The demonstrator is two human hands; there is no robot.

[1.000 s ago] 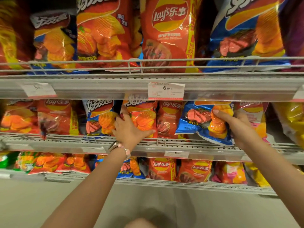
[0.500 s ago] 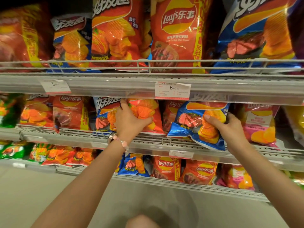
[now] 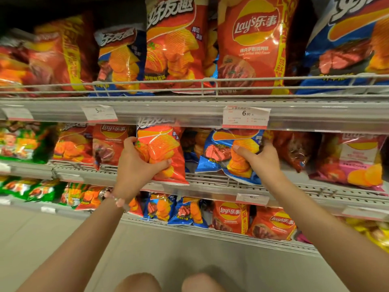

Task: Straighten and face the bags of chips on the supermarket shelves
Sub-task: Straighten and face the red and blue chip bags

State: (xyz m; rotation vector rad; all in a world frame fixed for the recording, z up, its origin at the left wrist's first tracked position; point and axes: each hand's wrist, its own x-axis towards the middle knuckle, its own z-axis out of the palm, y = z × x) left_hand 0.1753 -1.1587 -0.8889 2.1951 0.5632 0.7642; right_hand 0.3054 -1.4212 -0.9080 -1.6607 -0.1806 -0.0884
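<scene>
I have a bag in each hand on the middle shelf (image 3: pixel 210 182), near the centre of the frame. My left hand (image 3: pixel 134 165) curls round the lower left side of the orange-red bag (image 3: pixel 162 152), thumb pressed across its front. My right hand (image 3: pixel 261 159) pinches the blue bag (image 3: pixel 223 157) at its right side, thumb on the printed chips.

The risk I see is the blue bag — it sits tilted, its bottom edge hanging over the wire rail (image 3: pixel 210 178), and a loose pinch could let it slide off toward the shelf below. Squeezing too hard could crush chips.

The orange-red bag stands nearly upright, front facing me, glossy and puffed. The blue one leans and shows creases.
</scene>
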